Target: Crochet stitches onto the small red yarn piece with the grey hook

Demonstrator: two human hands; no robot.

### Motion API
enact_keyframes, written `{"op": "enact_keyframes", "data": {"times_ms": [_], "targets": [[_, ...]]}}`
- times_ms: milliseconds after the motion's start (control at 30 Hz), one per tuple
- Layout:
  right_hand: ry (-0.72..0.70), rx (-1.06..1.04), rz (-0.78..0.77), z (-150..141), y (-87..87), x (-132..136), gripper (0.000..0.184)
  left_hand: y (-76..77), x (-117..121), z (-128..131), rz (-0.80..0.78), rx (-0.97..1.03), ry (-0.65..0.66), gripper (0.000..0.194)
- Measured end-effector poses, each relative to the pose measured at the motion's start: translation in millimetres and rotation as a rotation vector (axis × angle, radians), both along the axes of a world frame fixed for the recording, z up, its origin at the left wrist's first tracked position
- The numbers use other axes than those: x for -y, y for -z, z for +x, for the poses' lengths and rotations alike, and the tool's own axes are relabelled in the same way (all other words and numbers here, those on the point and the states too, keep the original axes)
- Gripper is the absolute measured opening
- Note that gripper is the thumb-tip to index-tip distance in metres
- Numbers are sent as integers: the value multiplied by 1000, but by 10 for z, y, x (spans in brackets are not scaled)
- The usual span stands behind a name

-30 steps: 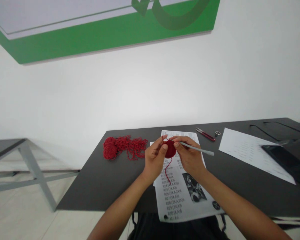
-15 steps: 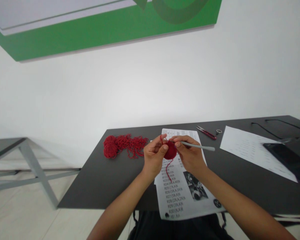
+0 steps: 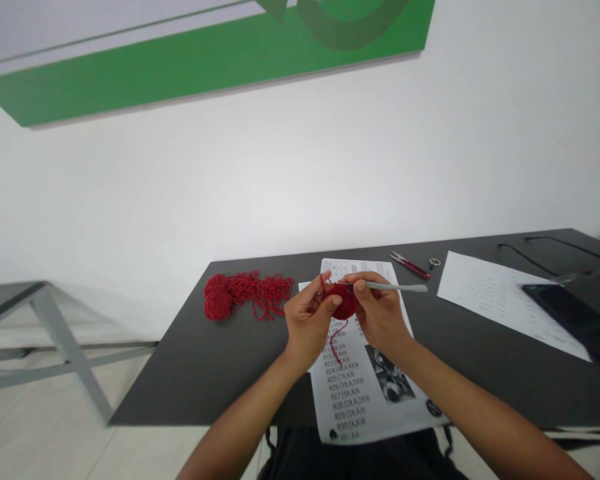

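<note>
A small round piece of red crochet [image 3: 343, 305] is between my hands, above a printed pattern sheet [image 3: 347, 413]. My left hand [image 3: 307, 320] pinches its left side, with red yarn looped over the raised index finger. In my right hand [image 3: 380, 307] is a crochet hook [image 3: 405, 288], its grey handle pointing right and its tip at the crochet's top edge, where fingers partly hide it. From the crochet a loose yarn tail [image 3: 333, 343] hangs over the sheet. Left of my hands lies a ball of red yarn [image 3: 217, 298] with loose, tangled strands [image 3: 267, 293].
Red-handled thread snips [image 3: 410, 265] and a small metal ring [image 3: 434, 263] lie at the back of the dark table [image 3: 195, 380]. To the right are another paper [image 3: 475, 287], a black phone [image 3: 565, 317] and eyeglasses [image 3: 530, 259]. Behind the table stands a white wall.
The hook's handle has swung up to lie nearer level, and its tip has shifted at the crochet's edge. Both hands keep their hold, and the view has shifted slightly.
</note>
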State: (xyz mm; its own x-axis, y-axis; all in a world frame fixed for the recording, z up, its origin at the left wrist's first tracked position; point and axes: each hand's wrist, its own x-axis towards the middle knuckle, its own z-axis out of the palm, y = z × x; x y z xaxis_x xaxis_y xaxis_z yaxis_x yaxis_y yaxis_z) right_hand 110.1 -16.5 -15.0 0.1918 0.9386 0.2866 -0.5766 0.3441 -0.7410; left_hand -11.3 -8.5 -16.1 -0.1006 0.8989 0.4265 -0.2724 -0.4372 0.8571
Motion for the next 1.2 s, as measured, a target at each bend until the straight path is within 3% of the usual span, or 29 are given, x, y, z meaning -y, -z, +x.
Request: {"op": "enact_keyframes", "data": {"times_ms": [1200], "targets": [[31,69,38,11,23,9,22,-63,21,-16,17,-61,-47,40]]}}
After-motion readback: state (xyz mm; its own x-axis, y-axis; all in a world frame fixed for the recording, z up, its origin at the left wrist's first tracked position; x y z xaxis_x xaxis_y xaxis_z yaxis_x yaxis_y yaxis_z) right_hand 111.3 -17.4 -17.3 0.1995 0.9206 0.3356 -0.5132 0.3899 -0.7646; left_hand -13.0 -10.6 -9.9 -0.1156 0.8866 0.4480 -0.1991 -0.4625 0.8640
